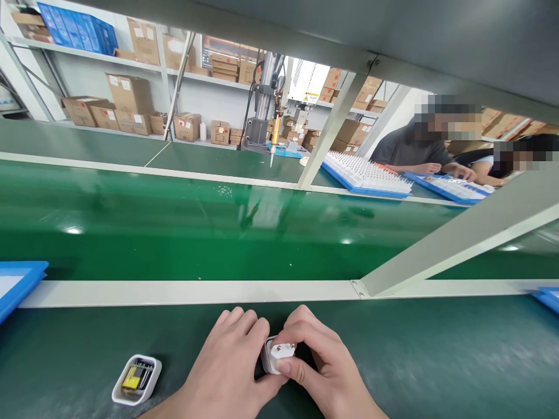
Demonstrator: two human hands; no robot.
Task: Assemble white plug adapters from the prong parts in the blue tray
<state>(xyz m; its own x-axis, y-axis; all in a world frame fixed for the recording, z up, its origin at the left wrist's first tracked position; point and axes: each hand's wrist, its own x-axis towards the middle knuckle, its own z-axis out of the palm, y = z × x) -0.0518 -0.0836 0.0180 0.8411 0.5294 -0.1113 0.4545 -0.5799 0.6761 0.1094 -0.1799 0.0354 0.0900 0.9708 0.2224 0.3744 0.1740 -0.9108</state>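
Observation:
Both my hands meet at the near edge of the green work surface (437, 361), low in the middle of the view. Between them is a small white plug adapter (279, 354) with two round pins facing up. My left hand (229, 364) wraps its fingers round the adapter's left side. My right hand (317, 364) pinches it from the right, thumb across its front. An open white charger shell (136, 379) with a yellow and black part inside lies on the surface to the left of my left hand, apart from it.
A green conveyor belt (218, 233) runs across beyond a white rail (187, 293). Blue trays sit at the left edge (17, 285) and right edge (548, 298). Slanted metal frame bars (458, 244) cross on the right. Two co-workers (414, 148) sit opposite with blue trays of white parts (367, 173).

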